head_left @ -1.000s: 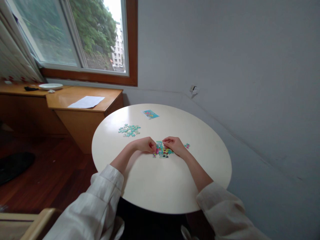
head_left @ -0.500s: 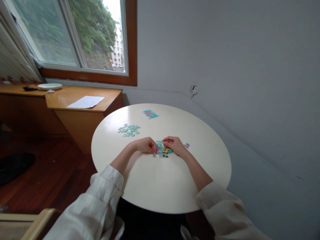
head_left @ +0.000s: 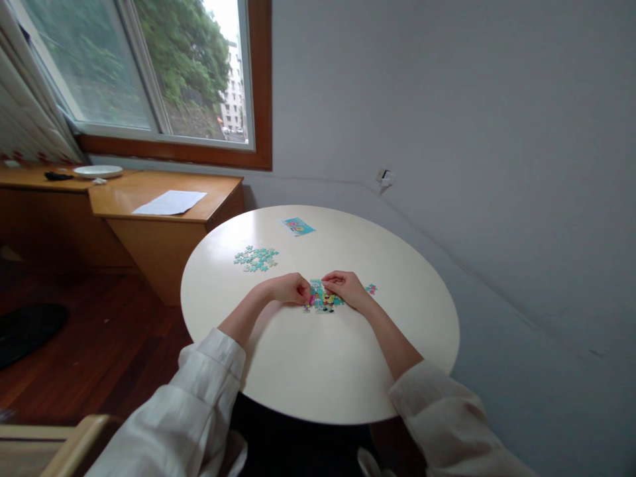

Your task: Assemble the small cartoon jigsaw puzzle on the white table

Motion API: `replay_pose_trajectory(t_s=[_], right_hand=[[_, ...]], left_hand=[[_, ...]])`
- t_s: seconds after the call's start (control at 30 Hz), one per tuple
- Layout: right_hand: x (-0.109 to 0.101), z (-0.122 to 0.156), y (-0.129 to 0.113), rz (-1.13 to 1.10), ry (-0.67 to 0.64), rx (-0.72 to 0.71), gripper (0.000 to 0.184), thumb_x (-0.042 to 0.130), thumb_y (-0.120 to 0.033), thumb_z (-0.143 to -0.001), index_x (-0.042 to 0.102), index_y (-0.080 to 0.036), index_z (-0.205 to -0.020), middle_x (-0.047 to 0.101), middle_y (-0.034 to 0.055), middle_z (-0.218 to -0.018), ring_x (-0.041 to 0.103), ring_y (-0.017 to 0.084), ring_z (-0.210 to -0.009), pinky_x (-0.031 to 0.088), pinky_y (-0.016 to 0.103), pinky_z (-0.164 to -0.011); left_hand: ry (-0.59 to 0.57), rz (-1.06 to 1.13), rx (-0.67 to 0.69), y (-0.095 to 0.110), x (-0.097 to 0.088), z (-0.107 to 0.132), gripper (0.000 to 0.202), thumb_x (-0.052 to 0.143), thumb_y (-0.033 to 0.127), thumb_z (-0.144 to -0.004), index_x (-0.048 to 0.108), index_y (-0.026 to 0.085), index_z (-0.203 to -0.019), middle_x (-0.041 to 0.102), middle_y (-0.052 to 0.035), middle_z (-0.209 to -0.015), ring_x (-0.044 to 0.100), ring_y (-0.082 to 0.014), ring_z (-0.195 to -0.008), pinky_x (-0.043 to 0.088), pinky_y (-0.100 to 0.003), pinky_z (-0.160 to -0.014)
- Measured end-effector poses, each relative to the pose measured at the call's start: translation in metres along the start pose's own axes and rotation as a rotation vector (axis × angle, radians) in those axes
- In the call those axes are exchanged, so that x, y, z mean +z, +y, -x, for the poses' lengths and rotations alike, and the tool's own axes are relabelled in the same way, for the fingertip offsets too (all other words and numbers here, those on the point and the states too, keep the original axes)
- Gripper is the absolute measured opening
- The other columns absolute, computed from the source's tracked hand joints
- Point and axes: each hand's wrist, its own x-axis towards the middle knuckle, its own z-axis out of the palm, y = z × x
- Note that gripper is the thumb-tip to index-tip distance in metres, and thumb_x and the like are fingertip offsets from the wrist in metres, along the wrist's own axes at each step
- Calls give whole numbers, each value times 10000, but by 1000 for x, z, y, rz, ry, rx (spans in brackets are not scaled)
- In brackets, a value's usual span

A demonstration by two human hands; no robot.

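Between my hands lies a partly joined jigsaw puzzle (head_left: 325,303) with colourful cartoon figures on a turquoise ground. My left hand (head_left: 293,289) is closed at its left edge, fingers curled down against the pieces; whether a piece is in them is hidden. At the upper right of the joined part, my right hand (head_left: 344,286) is closed in a pinch, thumb and forefinger on a puzzle piece at the top edge. A few pink and green pieces (head_left: 371,289) lie just beyond my right hand. To the left is a pile of loose turquoise puzzle pieces (head_left: 256,259).
A picture card (head_left: 299,226) lies towards the far side of the round white table (head_left: 318,377). On the left, a wooden desk (head_left: 163,228) carries paper sheets (head_left: 170,203) and a white plate (head_left: 98,171). A wooden chair (head_left: 79,447) stands at lower left.
Both hands stay in nearly the same place on the puzzle. The whole view has shifted very slightly.
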Motion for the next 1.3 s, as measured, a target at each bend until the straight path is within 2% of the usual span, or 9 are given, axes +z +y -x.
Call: replay_pose_trajectory(t_s=[0.2, 0.53, 0.67, 1.13, 1.3], right_hand=[[0, 0, 0, -13, 2, 18, 267, 730, -337, -519, 640, -144, -681, 589, -31, -533, 518, 86, -488, 442, 243, -533], [-1, -1, 1, 2, -10, 12, 275, 728, -341, -537, 641, -136, -698, 592, -28, -541, 522, 87, -496, 443, 242, -539], [-1, -1, 2, 8, -14, 10, 284, 730, -352, -536, 640, -135, -695, 590, -27, -540, 526, 93, -501, 446, 248, -544], [-1, 0, 2, 16, -18, 7, 283, 725, -360, -543, 639, -142, -702, 596, -22, -559, 526, 95, -506, 443, 250, -546], [-2, -1, 5, 55, -8, -57, 279, 713, -379, -564, 637, -150, -704, 603, -7, -575, 537, 115, -526, 431, 256, -536]], left_hand=[[0, -29, -9, 1, 0, -1, 162, 515, 143, -575, 648, 111, -661, 572, 13, -563, 459, -85, -526, 333, -178, -486], [13, 14, -18, -4, -4, 0, 148, 598, 262, -591, 586, 121, -633, 506, 37, -535, 409, -72, -507, 313, -183, -481], [-10, 4, -45, -4, -4, 0, 133, 597, 243, -571, 557, 129, -627, 501, 42, -539, 413, -75, -513, 318, -189, -488], [26, -71, -54, -3, -2, -2, 124, 600, 240, -576, 560, 135, -629, 512, 36, -558, 423, -86, -538, 318, -196, -499], [28, -45, -43, -5, -3, -2, 138, 611, 250, -588, 575, 127, -640, 509, 36, -553, 418, -81, -537, 315, -193, -503]])
